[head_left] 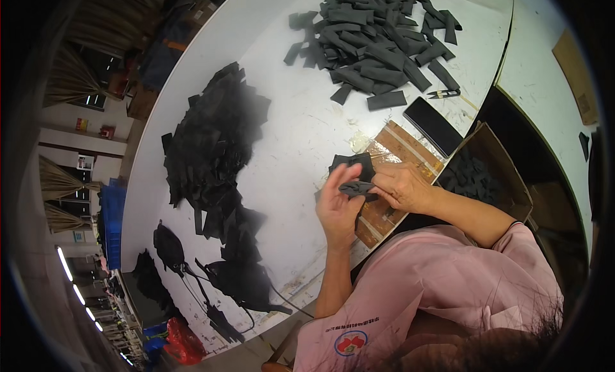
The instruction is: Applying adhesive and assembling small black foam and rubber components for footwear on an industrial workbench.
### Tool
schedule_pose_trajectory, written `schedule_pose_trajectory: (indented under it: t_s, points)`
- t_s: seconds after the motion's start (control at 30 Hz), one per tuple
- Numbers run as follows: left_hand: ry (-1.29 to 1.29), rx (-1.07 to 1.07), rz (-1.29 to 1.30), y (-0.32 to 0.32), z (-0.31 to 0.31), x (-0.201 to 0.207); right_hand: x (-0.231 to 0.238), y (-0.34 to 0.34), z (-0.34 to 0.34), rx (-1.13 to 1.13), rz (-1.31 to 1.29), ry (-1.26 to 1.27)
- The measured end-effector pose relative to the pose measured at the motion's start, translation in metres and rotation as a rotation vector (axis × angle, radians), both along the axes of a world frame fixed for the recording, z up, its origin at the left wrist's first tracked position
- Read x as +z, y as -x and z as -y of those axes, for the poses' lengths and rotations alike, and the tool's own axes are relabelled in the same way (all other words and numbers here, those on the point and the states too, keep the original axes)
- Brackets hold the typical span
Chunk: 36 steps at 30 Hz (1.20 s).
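Close to the table's near edge, both my hands meet on a small dark grey folded fabric piece (356, 189). My left hand (337, 208) has its thumb and fingers around the piece, with the fingertips raised. My right hand (405, 185) pinches the piece's right end between bent fingers. Just beyond my fingers, another black fabric piece (359, 162) lies on the table, partly covered by my left hand. Beneath my hands is a brown wooden board (410, 148) with strips of clear tape.
Folded dark grey fabric strips (378, 48) are heaped at the far side. Loose black fabric pieces (214, 138) pile up at left, near corded black items (240, 283). A phone (433, 126) and thread snips (444, 93) lie beyond the board. At right stands a cardboard box (503, 155) holding dark pieces.
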<state>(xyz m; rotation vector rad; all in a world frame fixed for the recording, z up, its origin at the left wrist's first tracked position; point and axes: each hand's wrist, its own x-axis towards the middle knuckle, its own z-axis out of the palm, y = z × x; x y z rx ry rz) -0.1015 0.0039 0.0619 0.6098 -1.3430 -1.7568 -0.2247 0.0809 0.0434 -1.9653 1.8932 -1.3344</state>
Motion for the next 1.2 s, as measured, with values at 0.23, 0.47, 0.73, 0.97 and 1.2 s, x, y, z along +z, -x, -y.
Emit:
schedule_pose_trajectory:
  t_s: [0.23, 0.47, 0.73, 0.97, 1.2]
  points:
    - [0.261, -0.253, 0.127, 0.001, 0.015, 0.001, 0.008, 0.002, 0.001, 0.044, 0.001, 0.021]
    - [0.285, -0.235, 0.157, 0.006, 0.009, -0.001, -0.014, 0.001, 0.003, 0.057, 0.120, 0.031]
    - [0.540, -0.260, 0.414, 0.015, 0.016, -0.001, -0.043, 0.006, 0.002, 0.074, 0.170, 0.030]
    - [0.483, -0.105, 0.060, 0.005, 0.002, 0.009, -0.012, 0.006, -0.002, 0.041, 0.112, -0.084]
    - [0.034, 0.042, -0.334, -0.014, 0.007, 0.001, 0.006, 0.009, 0.004, 0.078, -0.058, -0.006]
